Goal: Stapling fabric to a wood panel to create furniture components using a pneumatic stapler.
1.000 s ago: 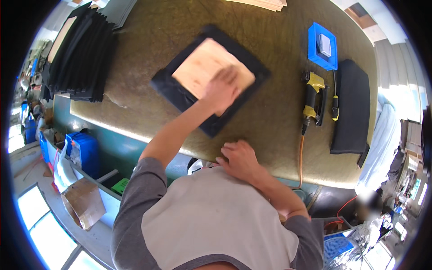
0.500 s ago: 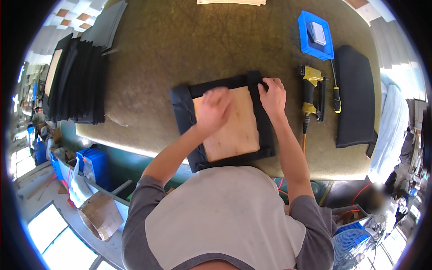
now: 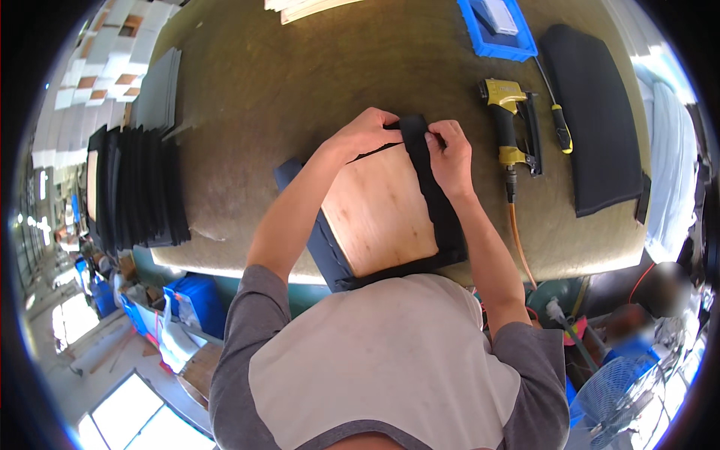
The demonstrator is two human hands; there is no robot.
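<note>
A pale wooden board [image 3: 382, 214] lies on the table in front of me, with black fabric [image 3: 444, 225] folded over its edges. At the far right corner, a flap of this fabric stands up between my two hands. My left hand [image 3: 369, 135] reaches across the board's far edge, its fingers closed on the fabric left of the flap; the fingertips are partly hidden. From the right side, my right hand [image 3: 452, 154] pinches the fabric edge at the same corner, thumb and fingers bent together.
Right of the board lie a yellow and black staple gun [image 3: 507, 124] with an orange hose, a screwdriver [image 3: 561, 129], a blue tray [image 3: 472, 34] and a black padded panel [image 3: 596, 124]. Stacked black panels [image 3: 142, 187] stand on the left; grey sheets [image 3: 157, 94] lean behind.
My left hand has moved from over the board's middle to the fabric at its far right corner. My right hand stays at that corner, fingers more curled. The whole view has shifted slightly.
</note>
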